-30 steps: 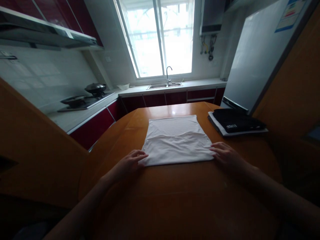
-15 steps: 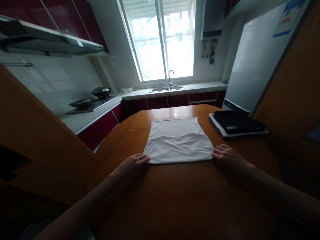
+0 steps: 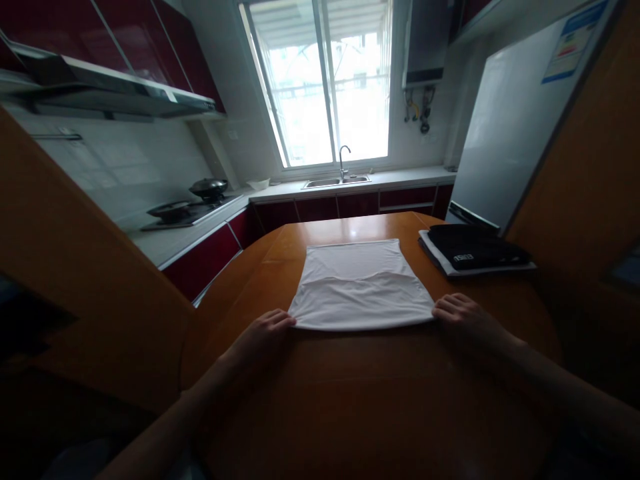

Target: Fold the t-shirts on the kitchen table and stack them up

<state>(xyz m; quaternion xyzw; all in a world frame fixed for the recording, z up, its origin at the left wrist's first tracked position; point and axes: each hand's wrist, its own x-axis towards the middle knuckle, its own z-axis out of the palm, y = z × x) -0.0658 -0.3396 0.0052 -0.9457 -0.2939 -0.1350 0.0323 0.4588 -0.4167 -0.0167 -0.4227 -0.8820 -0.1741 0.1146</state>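
Observation:
A white garment (image 3: 363, 300), partly folded over on itself, lies on the wooden table (image 3: 345, 407). Its kind is not clear from its shape. My left hand (image 3: 273, 327) pinches the near left corner between closed fingers. At the near right corner, my right hand (image 3: 457, 313) grips the cloth the same way. The near edge is stretched between the two hands, with soft wrinkles across the folded layer. A curved edge of that layer crosses the middle of the garment.
Folded clothes, black on top and white beneath (image 3: 475, 247), are stacked at the table's right. Beyond the table stand a counter with a sink (image 3: 323, 182) and a stove with two pans (image 3: 209, 187). A fridge (image 3: 505, 133) stands at the right.
My right hand has moved slightly right with its corner, so the near edge is pulled wider and tauter. The camera view has shifted a little.

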